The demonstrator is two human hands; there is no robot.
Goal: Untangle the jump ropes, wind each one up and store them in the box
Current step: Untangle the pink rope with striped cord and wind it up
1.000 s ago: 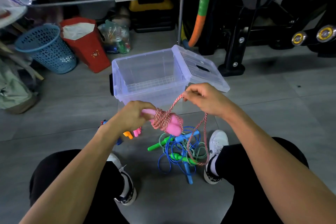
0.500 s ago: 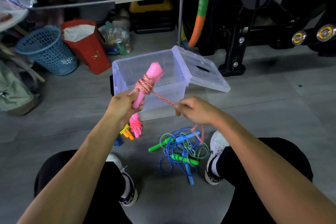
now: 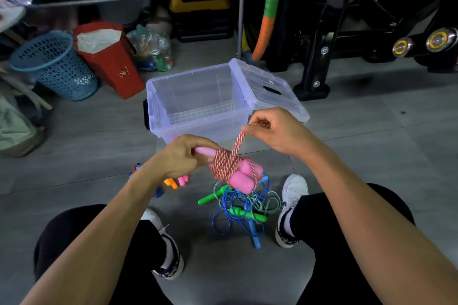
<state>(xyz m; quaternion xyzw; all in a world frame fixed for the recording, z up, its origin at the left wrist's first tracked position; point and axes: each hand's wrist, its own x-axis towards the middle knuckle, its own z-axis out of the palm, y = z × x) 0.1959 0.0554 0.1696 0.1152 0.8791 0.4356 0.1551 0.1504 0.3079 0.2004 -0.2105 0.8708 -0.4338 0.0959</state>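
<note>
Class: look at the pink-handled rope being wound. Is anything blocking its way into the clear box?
Nothing visible does. The pink-handled rope is held just in front of the box, whose lid is off to the right, leaving the top open.

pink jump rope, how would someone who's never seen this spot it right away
Find the clear plastic box on the grey floor; just in front of it two hands are raised. The pink jump rope is between them, not in the floor tangle: the only one with pink handles and red-and-white cord wound round them.

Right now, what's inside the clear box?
Nothing visible inside the clear box: only its gridded floor shows. The near front corner is hidden behind the right hand.
</note>
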